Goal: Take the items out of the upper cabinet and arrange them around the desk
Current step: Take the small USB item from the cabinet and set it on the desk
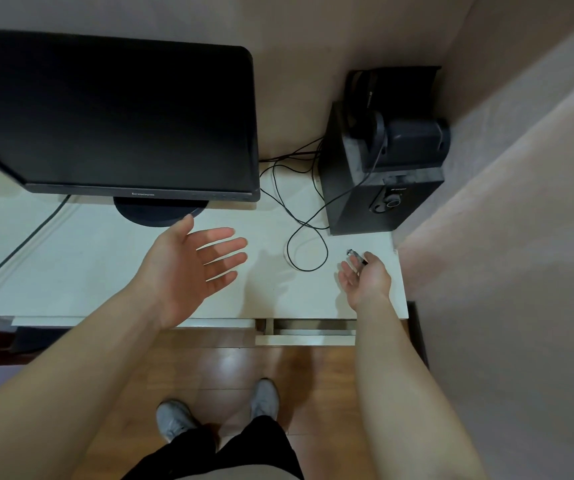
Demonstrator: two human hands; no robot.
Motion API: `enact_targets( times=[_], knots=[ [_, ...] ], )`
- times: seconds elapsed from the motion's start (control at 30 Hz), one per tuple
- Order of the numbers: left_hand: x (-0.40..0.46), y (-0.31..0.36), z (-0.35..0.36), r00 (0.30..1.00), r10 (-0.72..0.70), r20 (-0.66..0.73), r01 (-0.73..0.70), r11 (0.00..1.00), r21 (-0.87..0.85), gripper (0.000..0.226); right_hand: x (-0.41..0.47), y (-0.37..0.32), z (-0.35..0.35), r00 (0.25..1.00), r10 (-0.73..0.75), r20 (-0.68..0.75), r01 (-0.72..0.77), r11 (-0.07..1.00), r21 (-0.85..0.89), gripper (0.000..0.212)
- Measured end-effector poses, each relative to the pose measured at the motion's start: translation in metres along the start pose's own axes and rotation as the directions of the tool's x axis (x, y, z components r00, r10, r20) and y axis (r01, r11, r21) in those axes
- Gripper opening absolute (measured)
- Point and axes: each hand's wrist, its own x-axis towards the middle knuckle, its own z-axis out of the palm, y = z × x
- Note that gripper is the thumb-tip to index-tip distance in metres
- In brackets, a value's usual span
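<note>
We see our left hand at nine o'clock over the white counter, palm up, fingers spread, holding nothing. At three o'clock our right hand pinches a small dark pen-like item. We judge placing comes next. The upper cabinet lies out of view; the item's identity is unclear.

Bare desk strip between monitor base and speaker, looped cable across it
</note>
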Motion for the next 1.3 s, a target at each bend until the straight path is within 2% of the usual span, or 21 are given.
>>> enact_targets(
  times=[0.07, 0.13, 0.2, 0.27, 0.37, 0.43, 0.6, 0.73, 0.87, 1.03, 1.3],
  knots=[
    [-0.001, -0.002, 0.001, 1.0, -0.002, 0.001, 0.002, 1.0, 0.003, 0.057, 0.0, 0.0, -0.004, 1.0, -0.002, 0.024, -0.001, 0.992, 0.126, 0.02],
    [-0.001, -0.003, 0.001, 1.0, -0.002, 0.003, 0.002, 1.0, 0.005, 0.057, 0.001, 0.0, -0.007, 0.998, -0.019, 0.059, 0.006, 0.978, 0.207, 0.03],
    [-0.001, -0.004, 0.002, 1.0, -0.003, 0.005, 0.002, 1.0, 0.007, 0.058, 0.002, 0.001, -0.01, 0.993, -0.01, 0.118, -0.012, 0.983, 0.181, 0.039],
    [-0.001, -0.006, 0.004, 1.0, -0.006, 0.007, 0.006, 1.0, 0.007, 0.058, 0.001, 0.003, -0.01, 0.975, 0.035, 0.221, -0.053, 0.995, 0.079, 0.046],
    [-0.001, -0.009, 0.009, 1.0, -0.014, 0.018, 0.014, 1.0, 0.012, 0.057, -0.001, 0.005, -0.01, 0.938, 0.073, 0.338, -0.086, 0.996, 0.025, 0.046],
    [-0.001, -0.011, 0.013, 1.0, -0.018, 0.024, 0.018, 1.0, 0.018, 0.057, 0.001, 0.005, -0.011, 0.944, 0.069, 0.323, -0.078, 0.997, 0.016, 0.047],
    [-0.002, -0.014, 0.018, 0.999, -0.026, 0.022, 0.025, 0.999, 0.024, 0.057, 0.004, -0.005, -0.022, 0.97, 0.149, 0.191, -0.078, 0.938, -0.337, 0.05],
    [-0.004, -0.017, 0.022, 0.999, -0.028, 0.025, 0.027, 0.999, 0.037, 0.058, -0.002, -0.014, -0.021, 0.988, 0.107, 0.113, -0.048, 0.902, -0.428, 0.043],
    [-0.006, -0.016, 0.026, 0.999, -0.017, 0.03, 0.016, 0.999, 0.038, 0.059, -0.005, -0.017, -0.021, 0.999, -0.011, 0.05, 0.026, 0.95, -0.312, 0.041],
    [-0.01, -0.019, 0.031, 1.0, -0.011, 0.028, 0.01, 0.999, 0.04, 0.059, -0.012, -0.011, -0.021, 0.97, 0.05, 0.239, -0.043, 0.998, -0.034, 0.048],
    [-0.024, -0.022, 0.026, 1.0, 0.005, -0.028, -0.005, 1.0, -0.001, 0.06, -0.03, 0.004, -0.028, 0.963, 0.041, 0.265, -0.044, 0.999, 0.005, 0.047]
  ],
)
